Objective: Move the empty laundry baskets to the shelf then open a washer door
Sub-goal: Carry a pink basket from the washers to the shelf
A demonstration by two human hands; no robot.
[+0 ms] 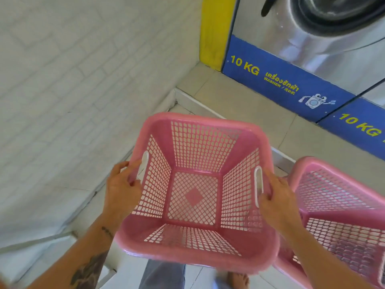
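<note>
In the middle of the view, above a pale tiled floor (239,105), a pink laundry basket (195,257) is held up in the air by both hands, its mesh walls and bottom showing nothing inside. The left hand (121,189) has its grip closed around the basket's left rim, beside the white handle slot, thumb on top and fingers curled under the edge. The right hand (278,197) closes on the opposite rim at the other handle slot, fingers hooked over the edge. Just to the right, touching or very nearly touching the first, a second pink basket (341,205) is partly cut off by the frame; what shows of its inside is also bare. At the upper right a steel washer (291,32) stands on a raised tiled step, with a dark round door (333,11) and a blue strip (277,80) below it marked "10 KG" and "WASHER"; a second blue strip follows to the right. A yellow post (214,32) stands at the washer's left edge, against a white brick wall (73,80). At the bottom edge a grey trouser leg (162,274) and a bare foot (237,279) show below the held basket.
</note>
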